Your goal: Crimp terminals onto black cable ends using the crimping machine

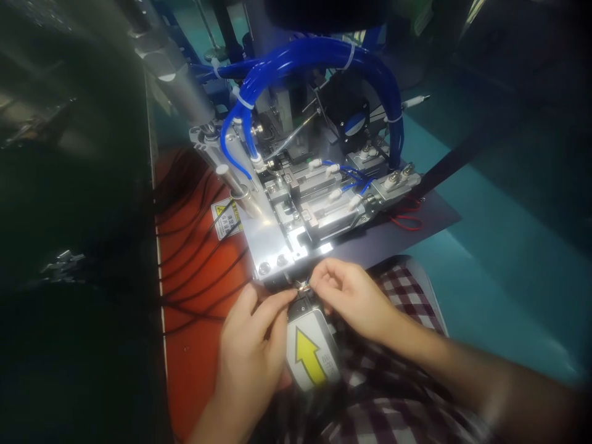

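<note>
A small shiny part (303,287) sits between the fingertips of both hands, just off the near end of the machine and above a black fixture (303,306). It lies to the right of the left hand's (252,339) fingertips and to the left of the right hand's (354,299), so both hands are about equally near. Its longer side seems to run left to right, from one hand to the other, though it is too small and blurred to be sure.

The left fingers reach in from the near left, with a tip at the part's left end; the right fingers are curled, their tips drawn close together at its right end. Whether either hand truly pinches it, I cannot tell.

Just near of the fixture is a white label with a yellow arrow (309,357), pointing away from the person. On the far side, a bolted metal plate (266,231) rises next to metal slides (330,200), and a thick bundle of blue tubes (319,52) arches over them. To the left, black cables (203,262) cross the red surface (187,364); checked cloth (411,296) shows at the near right.
</note>
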A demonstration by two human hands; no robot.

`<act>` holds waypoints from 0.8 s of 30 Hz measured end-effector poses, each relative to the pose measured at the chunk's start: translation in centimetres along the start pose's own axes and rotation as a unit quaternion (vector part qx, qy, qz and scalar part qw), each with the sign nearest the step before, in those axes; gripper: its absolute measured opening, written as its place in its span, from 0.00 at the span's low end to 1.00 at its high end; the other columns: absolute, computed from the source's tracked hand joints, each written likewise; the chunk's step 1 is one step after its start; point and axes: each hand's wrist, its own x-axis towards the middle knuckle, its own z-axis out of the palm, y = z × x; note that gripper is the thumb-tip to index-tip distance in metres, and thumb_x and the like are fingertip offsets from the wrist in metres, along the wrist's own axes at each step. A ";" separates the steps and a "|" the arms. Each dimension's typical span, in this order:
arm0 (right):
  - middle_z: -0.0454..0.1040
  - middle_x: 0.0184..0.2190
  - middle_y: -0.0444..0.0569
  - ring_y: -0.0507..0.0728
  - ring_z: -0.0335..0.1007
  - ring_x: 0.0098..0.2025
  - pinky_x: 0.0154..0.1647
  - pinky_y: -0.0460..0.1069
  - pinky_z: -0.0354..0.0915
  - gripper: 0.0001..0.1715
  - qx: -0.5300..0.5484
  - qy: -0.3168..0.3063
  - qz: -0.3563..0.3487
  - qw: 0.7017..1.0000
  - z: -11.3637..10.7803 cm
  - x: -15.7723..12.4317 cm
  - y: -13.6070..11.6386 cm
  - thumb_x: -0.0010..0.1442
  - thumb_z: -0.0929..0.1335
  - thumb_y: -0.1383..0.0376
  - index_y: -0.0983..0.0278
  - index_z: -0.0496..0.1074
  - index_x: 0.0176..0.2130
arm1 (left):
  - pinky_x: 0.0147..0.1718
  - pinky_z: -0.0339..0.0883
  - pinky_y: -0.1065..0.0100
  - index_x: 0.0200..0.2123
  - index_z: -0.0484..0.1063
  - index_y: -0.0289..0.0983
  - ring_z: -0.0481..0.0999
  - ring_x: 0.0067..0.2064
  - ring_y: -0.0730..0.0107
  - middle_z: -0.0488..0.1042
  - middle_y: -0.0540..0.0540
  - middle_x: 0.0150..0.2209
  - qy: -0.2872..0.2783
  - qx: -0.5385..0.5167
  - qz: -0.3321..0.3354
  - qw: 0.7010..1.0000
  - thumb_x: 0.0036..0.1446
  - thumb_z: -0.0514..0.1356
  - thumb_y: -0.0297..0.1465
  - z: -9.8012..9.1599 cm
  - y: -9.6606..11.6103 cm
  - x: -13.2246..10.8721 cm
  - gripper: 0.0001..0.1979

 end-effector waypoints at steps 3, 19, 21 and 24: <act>0.67 0.22 0.42 0.51 0.63 0.25 0.27 0.46 0.59 0.08 -0.105 0.039 -0.040 0.993 0.1 -0.2 -0.6 0.60 0.63 0.68 0.63 0.66 0.28 | 0.36 0.69 0.71 0.41 0.77 0.38 0.73 0.37 0.72 0.70 0.48 0.36 0.000 -0.001 -0.002 1.000 0.58 0.58 0.22 0.0 0.0 0.0 0.11; 0.66 0.20 0.39 0.50 0.67 0.23 0.25 0.45 0.61 0.06 -0.007 -0.005 0.003 1.000 -0.2 0.3 0.3 0.61 0.64 0.66 0.63 0.66 0.30 | 0.36 0.68 0.72 0.41 0.77 0.38 0.72 0.38 0.72 0.70 0.48 0.36 -0.006 -0.004 -0.005 1.000 0.58 0.58 0.20 0.0 0.1 0.0 0.12; 0.66 0.20 0.39 0.50 0.66 0.22 0.24 0.45 0.61 0.06 0.001 -0.005 -0.001 1.000 -0.2 0.3 0.2 0.60 0.65 0.67 0.63 0.66 0.30 | 0.36 0.68 0.72 0.41 0.77 0.38 0.72 0.38 0.72 0.70 0.48 0.36 -0.006 -0.005 -0.006 1.000 0.58 0.58 0.20 0.0 0.1 0.0 0.11; 0.67 0.19 0.40 0.50 0.66 0.22 0.24 0.44 0.60 0.06 0.010 -0.006 -0.005 1.000 -0.3 0.2 0.2 0.60 0.65 0.67 0.64 0.67 0.30 | 0.36 0.67 0.72 0.41 0.77 0.37 0.72 0.38 0.73 0.70 0.48 0.37 -0.004 -0.009 -0.002 1.000 0.58 0.58 0.20 0.0 0.1 0.0 0.12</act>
